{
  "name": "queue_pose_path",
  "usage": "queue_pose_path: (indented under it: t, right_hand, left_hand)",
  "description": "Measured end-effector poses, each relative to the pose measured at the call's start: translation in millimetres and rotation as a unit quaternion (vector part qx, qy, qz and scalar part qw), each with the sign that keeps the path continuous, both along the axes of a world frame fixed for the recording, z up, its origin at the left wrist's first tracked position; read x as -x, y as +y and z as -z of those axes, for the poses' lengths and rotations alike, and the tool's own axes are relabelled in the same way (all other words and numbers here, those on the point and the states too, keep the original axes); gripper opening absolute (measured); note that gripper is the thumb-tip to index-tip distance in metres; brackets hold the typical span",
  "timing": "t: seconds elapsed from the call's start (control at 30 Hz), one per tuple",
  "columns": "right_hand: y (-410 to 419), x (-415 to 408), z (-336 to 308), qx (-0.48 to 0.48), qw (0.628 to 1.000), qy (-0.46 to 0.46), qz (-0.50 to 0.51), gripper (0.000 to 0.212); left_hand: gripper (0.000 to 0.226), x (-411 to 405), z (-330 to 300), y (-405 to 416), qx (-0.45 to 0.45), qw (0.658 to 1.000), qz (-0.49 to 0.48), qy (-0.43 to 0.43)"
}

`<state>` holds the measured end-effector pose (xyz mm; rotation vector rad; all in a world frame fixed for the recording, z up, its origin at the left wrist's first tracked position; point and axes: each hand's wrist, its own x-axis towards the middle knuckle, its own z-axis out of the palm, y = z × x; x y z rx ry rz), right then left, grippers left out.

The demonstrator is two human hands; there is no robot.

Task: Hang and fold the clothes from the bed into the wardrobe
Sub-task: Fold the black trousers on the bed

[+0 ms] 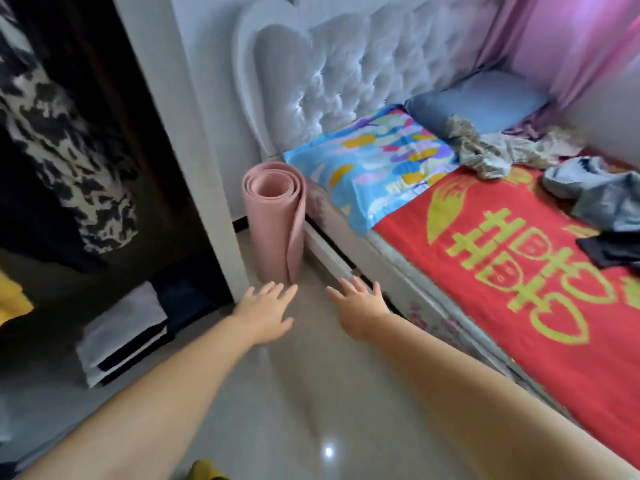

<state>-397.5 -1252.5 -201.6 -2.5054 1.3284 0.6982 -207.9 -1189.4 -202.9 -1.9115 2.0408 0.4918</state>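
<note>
My left hand [265, 315] and my right hand [360, 311] are stretched out over the floor with fingers spread, holding nothing. The bed [485, 258] with a red cover lies to the right. On it lie a crumpled grey patterned garment [485, 150], a light blue-grey garment [595, 192] and a dark garment [609, 251] at the right edge. The open wardrobe [104, 168] is on the left, with a black-and-white patterned garment [62, 140] hanging inside and a stack of folded white and black clothes [124, 327] on its bottom shelf.
A rolled pink mat [273, 220] stands upright between the wardrobe's side and the bed. A colourful pillow [374, 164] and a blue pillow [485, 98] lie by the tufted headboard [346, 64]. Something yellow [14, 299] shows inside the wardrobe at far left. The glossy floor [294, 410] lies underneath.
</note>
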Motion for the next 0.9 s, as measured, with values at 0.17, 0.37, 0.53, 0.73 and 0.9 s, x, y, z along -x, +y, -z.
queue_pose_path:
  t: [0.17,0.37,0.53,0.73,0.9]
  right_hand:
    - [-15,167,-47,0.033,0.989,0.009,0.141,0.070]
    - [-11,303,-83,0.066,0.961,-0.006,0.269,0.073]
    - [-8,377,-83,0.049,0.934,0.012,0.354,0.071]
    - [-41,438,-75,0.027,0.906,0.030,0.421,0.069]
    - [-97,483,-74,0.026,0.878,0.017,0.477,0.069]
  left_hand:
    - [0.068,151,-49,-59,0.070,0.989,0.132,0.000]
    - [0.068,288,-89,-112,0.099,0.961,0.258,0.004]
    - [0.067,373,-92,-136,0.077,0.939,0.335,0.032]
    - [0.066,440,-80,-200,0.062,0.915,0.398,0.017]
    - [0.065,493,-75,-279,0.071,0.899,0.431,0.012]
